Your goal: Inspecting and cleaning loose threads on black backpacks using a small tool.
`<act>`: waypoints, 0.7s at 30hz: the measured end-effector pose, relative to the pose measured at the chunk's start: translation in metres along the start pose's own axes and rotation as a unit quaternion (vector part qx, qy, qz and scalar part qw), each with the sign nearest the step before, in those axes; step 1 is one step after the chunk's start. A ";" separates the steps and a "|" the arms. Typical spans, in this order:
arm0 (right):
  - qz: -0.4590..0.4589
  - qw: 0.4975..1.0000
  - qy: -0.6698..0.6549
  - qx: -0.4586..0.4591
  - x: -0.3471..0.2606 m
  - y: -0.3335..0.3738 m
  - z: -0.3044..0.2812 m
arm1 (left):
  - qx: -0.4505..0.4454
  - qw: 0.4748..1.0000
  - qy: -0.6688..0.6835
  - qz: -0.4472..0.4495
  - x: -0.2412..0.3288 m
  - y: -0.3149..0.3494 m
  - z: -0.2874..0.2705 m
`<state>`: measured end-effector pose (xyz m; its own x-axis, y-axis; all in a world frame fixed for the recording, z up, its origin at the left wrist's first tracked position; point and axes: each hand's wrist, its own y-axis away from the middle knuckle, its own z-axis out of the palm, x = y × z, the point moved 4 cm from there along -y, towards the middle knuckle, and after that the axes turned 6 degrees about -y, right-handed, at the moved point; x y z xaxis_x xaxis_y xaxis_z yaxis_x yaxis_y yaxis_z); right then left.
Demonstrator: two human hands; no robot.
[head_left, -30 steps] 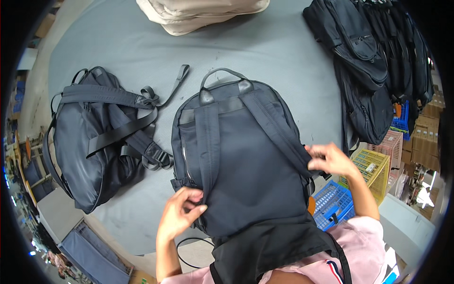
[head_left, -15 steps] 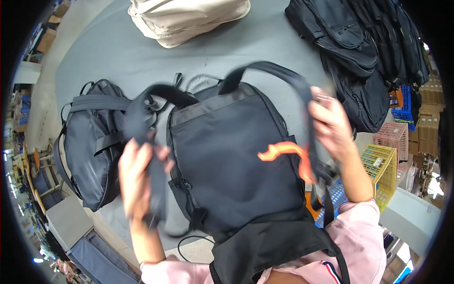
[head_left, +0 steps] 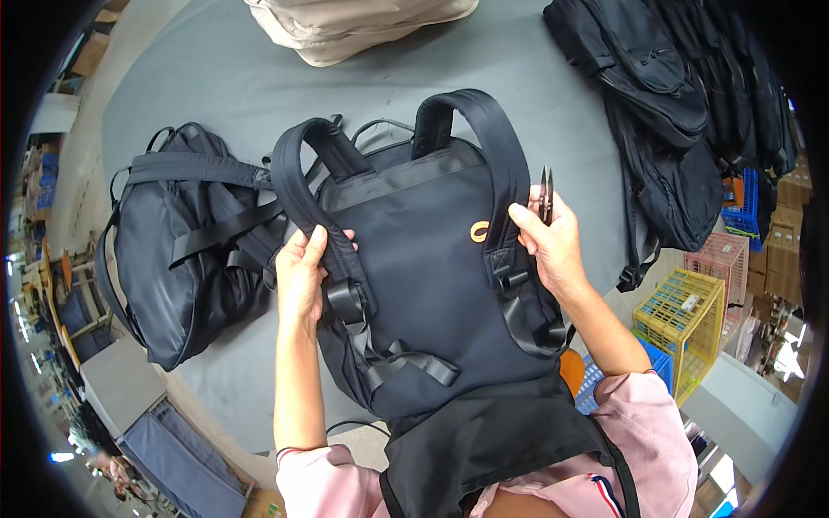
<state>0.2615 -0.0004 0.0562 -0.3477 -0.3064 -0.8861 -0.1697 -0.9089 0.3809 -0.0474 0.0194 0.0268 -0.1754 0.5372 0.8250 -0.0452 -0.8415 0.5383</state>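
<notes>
A black backpack (head_left: 423,224) lies in front of me with its back panel up and its top edge away from me. My left hand (head_left: 302,263) pinches the padded left shoulder strap (head_left: 298,177), thumb on top. The right shoulder strap (head_left: 505,164) is gripped by my right hand (head_left: 548,237). Dark, pointed blades like those of thread snips (head_left: 546,194) stick up from that same hand. An orange ring (head_left: 479,231) shows just left of the right strap; I cannot tell if it belongs to the snips. Loose webbing (head_left: 414,363) lies on the lower panel.
Another black backpack (head_left: 190,250) lies on the grey table (head_left: 199,78) at left. A beige bag (head_left: 345,26) is at the far edge, and several black backpacks (head_left: 656,104) are piled at far right. Yellow (head_left: 682,302) and blue (head_left: 661,363) crates stand at right.
Both shoulder straps have been drawn inward over the back panel and the hands have come closer together. The blurred orange piece now shows as a small ring, higher and further left.
</notes>
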 end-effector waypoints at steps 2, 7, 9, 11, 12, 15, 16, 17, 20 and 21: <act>-0.040 0.999 0.017 -0.006 -0.008 -0.005 0.006 | 0.002 1.000 -0.004 0.009 0.007 -0.004 0.002; -0.056 0.998 0.027 0.002 -0.006 -0.018 0.032 | 0.002 1.000 -0.009 0.009 0.006 -0.015 0.005; -0.121 0.988 0.096 0.007 -0.001 -0.014 0.033 | 0.020 1.000 -0.004 -0.015 0.000 -0.009 0.006; -0.240 0.968 0.070 -0.022 -0.015 0.005 0.042 | 0.010 1.000 0.014 -0.014 0.001 -0.002 0.007; -0.347 0.927 0.131 -0.052 -0.024 0.015 0.043 | 0.014 1.000 0.015 -0.013 0.005 0.003 0.008; -0.544 0.780 0.287 -0.111 -0.050 0.042 0.057 | 0.016 0.999 0.027 -0.019 0.015 0.020 0.015; -0.514 0.788 0.298 -0.159 -0.051 0.045 0.065 | 0.008 0.999 0.031 -0.018 0.018 0.023 0.020; -0.483 0.793 0.308 -0.206 -0.048 0.049 0.074 | -0.001 0.999 0.035 -0.017 0.020 0.027 0.024; -0.295 0.882 0.268 -0.253 -0.026 0.046 0.099 | -0.030 0.999 0.039 0.006 0.026 0.040 0.042; -0.195 0.911 0.253 -0.262 -0.019 0.047 0.106 | -0.043 0.998 0.044 0.014 0.027 0.044 0.046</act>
<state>0.1627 -0.0076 0.1185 0.1362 0.0989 -0.9857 0.3200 -0.9461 -0.0507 -0.0092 -0.0009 0.0809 -0.2626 0.5092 0.8196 -0.1233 -0.8602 0.4949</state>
